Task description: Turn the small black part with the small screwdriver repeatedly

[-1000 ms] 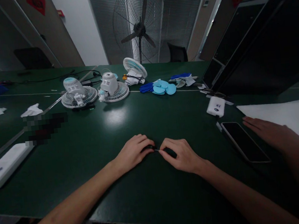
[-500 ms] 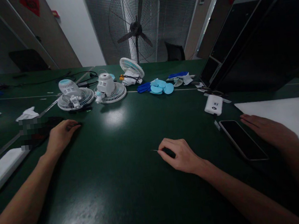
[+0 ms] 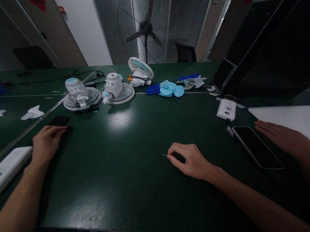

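Note:
My right hand [image 3: 191, 161] rests on the green table [image 3: 126, 163], its fingers pinched round a small dark thing [image 3: 178, 158] with a thin pale tip pointing left. My left hand [image 3: 45, 141] lies far to the left on the table, fingers stretched forward and fairly flat. Its fingertips reach the near edge of a flat black object [image 3: 59, 121]. I see nothing held in that hand.
Another person's hand [image 3: 283, 138] lies flat beside a black phone [image 3: 256, 147] and a white sheet [image 3: 305, 122]. Three small white fans [image 3: 113, 89], blue discs and gloves [image 3: 169, 89] lie further back. White devices [image 3: 5, 170] [image 3: 226, 109] sit left and right, with a black cabinet [image 3: 272, 44] at the right.
My left hand left my right hand at the centre and swung out to the left by the black object. My right hand stayed in place with its pinch.

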Demonstrator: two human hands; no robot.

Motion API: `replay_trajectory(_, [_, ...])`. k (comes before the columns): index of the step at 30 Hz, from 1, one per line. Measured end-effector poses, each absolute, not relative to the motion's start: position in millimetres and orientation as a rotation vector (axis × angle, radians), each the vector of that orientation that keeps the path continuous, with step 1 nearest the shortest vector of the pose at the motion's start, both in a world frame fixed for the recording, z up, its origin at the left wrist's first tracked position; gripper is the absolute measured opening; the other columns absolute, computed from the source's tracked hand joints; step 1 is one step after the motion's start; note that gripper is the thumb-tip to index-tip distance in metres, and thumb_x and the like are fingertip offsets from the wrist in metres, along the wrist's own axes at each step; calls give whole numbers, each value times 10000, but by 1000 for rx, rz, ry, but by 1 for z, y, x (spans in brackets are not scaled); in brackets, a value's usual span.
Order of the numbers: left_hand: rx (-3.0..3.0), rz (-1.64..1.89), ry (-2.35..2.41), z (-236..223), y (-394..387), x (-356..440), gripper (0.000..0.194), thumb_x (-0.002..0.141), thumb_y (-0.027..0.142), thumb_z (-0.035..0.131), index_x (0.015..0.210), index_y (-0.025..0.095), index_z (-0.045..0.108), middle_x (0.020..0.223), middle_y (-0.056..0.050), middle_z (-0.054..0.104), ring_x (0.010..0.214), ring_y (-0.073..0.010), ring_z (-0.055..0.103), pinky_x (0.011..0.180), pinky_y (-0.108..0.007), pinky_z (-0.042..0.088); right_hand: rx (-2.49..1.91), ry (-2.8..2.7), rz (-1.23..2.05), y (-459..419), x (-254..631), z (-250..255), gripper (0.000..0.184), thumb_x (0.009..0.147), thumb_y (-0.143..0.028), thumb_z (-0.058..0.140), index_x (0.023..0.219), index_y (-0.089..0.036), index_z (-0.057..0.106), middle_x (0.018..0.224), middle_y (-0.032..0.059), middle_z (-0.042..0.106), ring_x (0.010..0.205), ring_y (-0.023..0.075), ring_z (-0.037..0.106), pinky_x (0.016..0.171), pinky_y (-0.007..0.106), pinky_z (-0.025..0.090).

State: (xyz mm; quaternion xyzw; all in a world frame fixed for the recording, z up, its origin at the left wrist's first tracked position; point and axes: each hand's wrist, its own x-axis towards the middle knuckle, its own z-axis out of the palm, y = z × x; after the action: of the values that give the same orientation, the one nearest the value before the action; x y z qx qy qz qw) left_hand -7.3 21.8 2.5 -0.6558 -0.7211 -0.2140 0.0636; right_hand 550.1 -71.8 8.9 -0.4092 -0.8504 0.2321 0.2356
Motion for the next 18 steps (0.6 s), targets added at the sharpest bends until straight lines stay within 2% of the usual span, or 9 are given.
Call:
replay_trajectory(6, [-1954,-661,-2181,1,20,-13,393,964,460,514,1173,188,707,1175,-19,639,962,-167,621,894,-264,486,-1111,-2341,660,-73,551,8,165,1047,-286,530,1017,-181,654,937,35,686,738,134,618,671,260,471])
replay_trajectory(13, [-1920,-758,-2119,-13,28,-26,461,985,478,493,1230,163,724,1145,-75,667,881,-192,623,823,-273,472,-1113,-2353,637,-72,552,6,155,1042,-279,536,1015,-184,654,923,28,686,733,136,619,672,265,469])
replay_trajectory(18, [-1890,-882,-2162,-16,30,-28,439,940,460,583,1224,163,736,1124,-58,681,836,-181,630,788,-266,486,-1110,-2350,636,-72,551,7,154,1040,-281,538,1010,-187,657,923,27,685,740,140,618,676,268,469])
